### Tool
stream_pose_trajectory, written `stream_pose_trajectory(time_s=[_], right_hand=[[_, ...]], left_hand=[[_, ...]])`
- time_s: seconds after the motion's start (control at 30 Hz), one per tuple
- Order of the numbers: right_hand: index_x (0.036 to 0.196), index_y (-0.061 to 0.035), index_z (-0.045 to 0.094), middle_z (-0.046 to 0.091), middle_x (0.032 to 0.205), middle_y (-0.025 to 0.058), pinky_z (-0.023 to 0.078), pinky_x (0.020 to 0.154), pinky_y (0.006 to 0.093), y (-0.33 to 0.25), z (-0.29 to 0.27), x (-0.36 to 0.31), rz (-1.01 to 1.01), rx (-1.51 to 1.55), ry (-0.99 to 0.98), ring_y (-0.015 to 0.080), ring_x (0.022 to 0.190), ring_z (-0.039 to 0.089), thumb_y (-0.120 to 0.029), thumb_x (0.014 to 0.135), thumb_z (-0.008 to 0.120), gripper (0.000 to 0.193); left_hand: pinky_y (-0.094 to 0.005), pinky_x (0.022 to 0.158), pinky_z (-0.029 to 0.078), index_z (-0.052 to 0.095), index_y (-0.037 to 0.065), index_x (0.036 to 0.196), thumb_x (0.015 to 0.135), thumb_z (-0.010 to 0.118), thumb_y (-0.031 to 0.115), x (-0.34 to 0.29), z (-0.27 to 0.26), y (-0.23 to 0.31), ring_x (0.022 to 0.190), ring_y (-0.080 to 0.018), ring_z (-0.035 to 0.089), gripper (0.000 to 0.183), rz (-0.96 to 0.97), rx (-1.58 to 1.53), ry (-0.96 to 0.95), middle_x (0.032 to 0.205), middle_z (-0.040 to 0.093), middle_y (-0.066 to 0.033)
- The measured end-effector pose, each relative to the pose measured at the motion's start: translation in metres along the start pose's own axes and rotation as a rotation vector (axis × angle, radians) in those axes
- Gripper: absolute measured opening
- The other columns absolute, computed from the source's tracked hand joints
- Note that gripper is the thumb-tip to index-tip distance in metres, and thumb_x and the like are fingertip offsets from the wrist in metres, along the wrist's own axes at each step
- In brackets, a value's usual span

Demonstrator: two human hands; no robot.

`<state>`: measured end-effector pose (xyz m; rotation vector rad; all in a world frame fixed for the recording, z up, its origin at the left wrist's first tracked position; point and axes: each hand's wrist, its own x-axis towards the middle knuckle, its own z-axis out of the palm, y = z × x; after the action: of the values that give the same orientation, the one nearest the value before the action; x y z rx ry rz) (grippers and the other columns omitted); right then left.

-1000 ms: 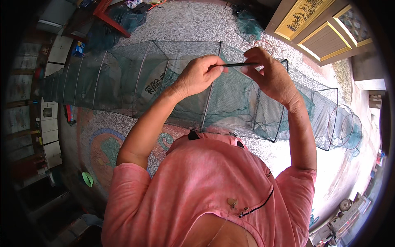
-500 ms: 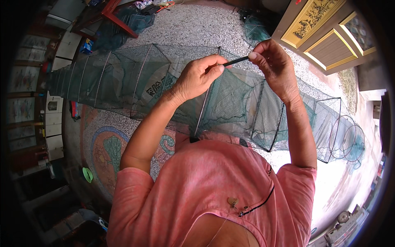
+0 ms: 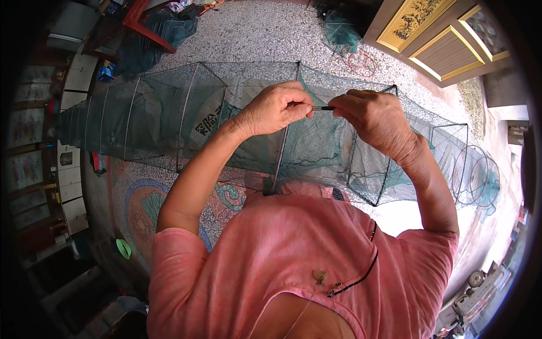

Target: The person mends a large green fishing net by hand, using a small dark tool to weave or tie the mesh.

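Right hand (image 3: 374, 117) had dropped closer to left hand (image 3: 275, 109); both hands pinched thin dark strip (image 3: 323, 108); green net (image 3: 317, 141) lay beneath.

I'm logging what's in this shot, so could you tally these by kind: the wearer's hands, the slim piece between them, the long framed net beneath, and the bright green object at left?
Hands: 2 (left hand, right hand)
Slim dark piece: 1
Long framed net: 1
Bright green object: 1
Total: 5
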<state>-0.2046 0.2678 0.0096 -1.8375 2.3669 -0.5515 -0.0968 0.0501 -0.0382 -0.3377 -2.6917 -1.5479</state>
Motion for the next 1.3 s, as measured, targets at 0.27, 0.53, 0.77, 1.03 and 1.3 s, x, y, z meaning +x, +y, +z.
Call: stream_pose_trajectory(time_s=[0.27,0.53,0.77,1.03,1.3], right_hand=[[0.101,-0.012,0.068,0.07,0.097,0.0039,0.056,0.072,0.0327,0.015,-0.01,-0.009,0.13,-0.057,0.049,0.0228,0.082,0.068,-0.01,0.09,0.058,0.015],[0.101,-0.009,0.066,0.064,0.079,0.0037,0.048,0.065,0.0271,0.046,-0.002,-0.01,0.393,0.622,0.081,0.015,0.07,0.06,-0.021,0.096,0.057,0.016],[0.099,-0.0078,0.064,0.045,0.065,-0.0083,0.032,0.052,0.0196,0.043,-0.009,-0.009,0.462,1.29,0.115,0.0048,0.054,0.035,-0.036,0.099,0.052,0.031],[0.103,-0.0013,0.048,0.069,0.087,0.0136,0.058,0.075,0.0318,0.071,-0.011,0.011,0.316,0.841,0.811,0.0212,0.08,0.069,-0.028,0.103,0.043,0.027],[0.107,-0.0125,0.064,0.064,0.085,-0.0012,0.051,0.067,0.0245,0.053,-0.005,0.036,0.253,0.894,0.667,0.011,0.073,0.061,-0.015,0.094,0.058,0.015]], left_hand=[[-0.0273,0.064,0.044,0.067,0.004,0.083,0.09,0.059,0.011,0.016,-0.016,-0.018,0.07,-0.0129,0.053,0.013,-0.114,0.19,0.131,0.08,0.056,-0.0024],[-0.0256,0.067,0.043,0.065,0.003,0.085,0.092,0.056,0.01,0.02,-0.015,-0.015,0.074,-0.0114,0.053,0.013,-0.187,0.128,0.184,0.083,0.057,-0.0026],[-0.0259,0.075,0.047,0.063,0.0,0.091,0.094,0.053,0.007,0.019,-0.014,-0.013,0.084,-0.0118,0.058,0.013,-0.261,0.008,0.142,0.091,0.061,-0.0037],[-0.0258,0.069,0.048,0.065,0.001,0.098,0.094,0.059,0.011,0.015,-0.005,-0.015,0.077,-0.0115,0.06,0.012,-0.166,-0.038,0.211,0.087,0.065,-0.0054],[-0.025,0.072,0.048,0.066,0.002,0.096,0.091,0.059,0.002,0.0,-0.003,-0.029,0.084,-0.0114,0.058,0.009,-0.166,0.081,0.273,0.095,0.064,-0.0037]])
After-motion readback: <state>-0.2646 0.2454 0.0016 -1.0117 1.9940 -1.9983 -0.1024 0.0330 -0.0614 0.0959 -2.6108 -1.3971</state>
